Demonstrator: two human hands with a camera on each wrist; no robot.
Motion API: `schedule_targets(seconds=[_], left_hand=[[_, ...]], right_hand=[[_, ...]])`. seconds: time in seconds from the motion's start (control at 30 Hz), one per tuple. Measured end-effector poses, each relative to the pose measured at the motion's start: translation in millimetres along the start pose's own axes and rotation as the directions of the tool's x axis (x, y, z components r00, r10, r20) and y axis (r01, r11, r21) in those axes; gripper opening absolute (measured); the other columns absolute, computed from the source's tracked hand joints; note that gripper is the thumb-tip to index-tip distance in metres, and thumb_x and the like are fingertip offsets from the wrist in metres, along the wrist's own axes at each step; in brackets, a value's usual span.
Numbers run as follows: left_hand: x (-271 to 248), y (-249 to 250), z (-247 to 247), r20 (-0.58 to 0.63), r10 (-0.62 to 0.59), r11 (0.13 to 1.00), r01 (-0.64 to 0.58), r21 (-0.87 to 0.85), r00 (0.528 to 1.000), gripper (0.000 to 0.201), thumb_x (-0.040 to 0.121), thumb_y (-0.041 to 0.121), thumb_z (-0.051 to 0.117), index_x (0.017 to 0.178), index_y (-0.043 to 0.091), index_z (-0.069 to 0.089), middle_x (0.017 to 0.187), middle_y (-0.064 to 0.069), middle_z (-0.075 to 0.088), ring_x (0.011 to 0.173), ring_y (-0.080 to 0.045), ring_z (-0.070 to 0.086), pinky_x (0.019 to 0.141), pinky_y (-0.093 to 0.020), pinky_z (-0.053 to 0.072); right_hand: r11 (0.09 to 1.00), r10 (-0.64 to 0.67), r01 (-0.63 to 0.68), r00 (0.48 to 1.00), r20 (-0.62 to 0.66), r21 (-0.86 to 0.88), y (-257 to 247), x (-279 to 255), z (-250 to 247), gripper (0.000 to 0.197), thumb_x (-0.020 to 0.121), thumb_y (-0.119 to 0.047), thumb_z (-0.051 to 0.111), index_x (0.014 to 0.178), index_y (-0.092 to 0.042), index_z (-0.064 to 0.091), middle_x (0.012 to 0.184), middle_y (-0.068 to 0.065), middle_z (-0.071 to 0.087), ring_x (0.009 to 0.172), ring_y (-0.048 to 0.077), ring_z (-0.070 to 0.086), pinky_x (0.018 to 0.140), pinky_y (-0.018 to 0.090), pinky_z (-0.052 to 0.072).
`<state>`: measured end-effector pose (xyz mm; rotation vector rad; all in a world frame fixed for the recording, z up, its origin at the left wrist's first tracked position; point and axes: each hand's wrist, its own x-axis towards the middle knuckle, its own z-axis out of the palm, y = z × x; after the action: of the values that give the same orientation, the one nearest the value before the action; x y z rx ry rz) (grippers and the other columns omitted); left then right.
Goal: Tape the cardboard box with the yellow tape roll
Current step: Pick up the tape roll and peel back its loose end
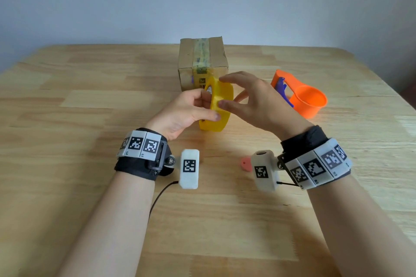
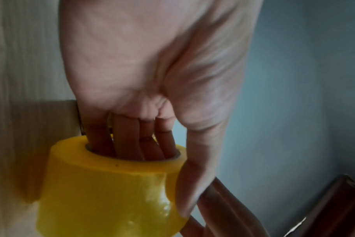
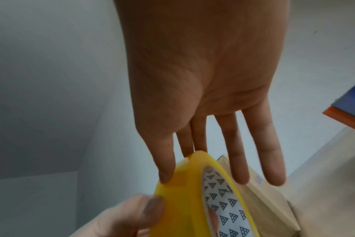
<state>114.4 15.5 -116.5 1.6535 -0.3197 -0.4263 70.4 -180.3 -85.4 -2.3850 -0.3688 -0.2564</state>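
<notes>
My left hand (image 1: 191, 110) grips the yellow tape roll (image 1: 221, 117), fingers pushed through its core and thumb on the outer face; the left wrist view shows those fingers (image 2: 132, 141) inside the roll (image 2: 103, 192). My right hand (image 1: 252, 99) hovers over the roll with straight spread fingers, thumb tip touching the roll's outer band. In the right wrist view the thumb (image 3: 164, 173) rests on the yellow roll (image 3: 182, 200). The cardboard box (image 1: 202, 60), with old tape over its top seam, stands just behind the roll.
An orange tape dispenser (image 1: 301, 96) with a blue part lies right of the box. A small pink piece (image 1: 245, 163) lies on the wooden table (image 1: 90, 96) near my right wrist. A pale wall rises behind the table's far edge.
</notes>
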Motion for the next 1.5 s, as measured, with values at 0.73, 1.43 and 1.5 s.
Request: schedule_targets(seconds=[0.73,1.43,1.5], left_hand=[[-4.9,13.9,10.7,0.061,-0.043,0.995,0.038,0.089,0.997,0.026,0.080,0.020,0.084,0.105,0.019,0.077,0.101,-0.004,0.076,0.099,-0.018,0.067,0.087,-0.034,0.046],[-1.0,17.9,24.6,0.011,-0.075,0.975,0.072,0.209,0.997,0.032,0.068,0.020,0.090,0.098,0.017,0.081,0.099,-0.005,0.082,0.100,-0.021,0.076,0.098,-0.042,0.056],[0.0,17.0,23.6,0.010,-0.074,0.979,0.071,0.193,0.997,0.032,0.070,0.018,0.090,0.101,0.015,0.080,0.098,-0.005,0.082,0.098,-0.018,0.076,0.092,-0.038,0.057]], right_hand=[[0.963,0.223,-0.222,0.975,0.007,0.153,-12.5,-1.1,-13.9,0.041,0.084,-0.047,0.079,0.117,-0.023,0.072,0.081,-0.017,0.071,0.067,0.009,0.076,0.069,0.029,0.059],[0.982,0.185,-0.179,0.975,-0.122,0.058,-13.9,1.4,-5.9,0.014,0.083,-0.029,0.072,0.078,-0.018,0.063,0.086,-0.008,0.064,0.049,0.016,0.069,0.048,0.031,0.054],[0.982,0.173,-0.161,0.977,-0.125,0.099,-13.7,0.7,-6.8,0.012,0.083,-0.028,0.072,0.085,-0.020,0.064,0.092,-0.006,0.068,0.047,0.015,0.069,0.050,0.037,0.058]])
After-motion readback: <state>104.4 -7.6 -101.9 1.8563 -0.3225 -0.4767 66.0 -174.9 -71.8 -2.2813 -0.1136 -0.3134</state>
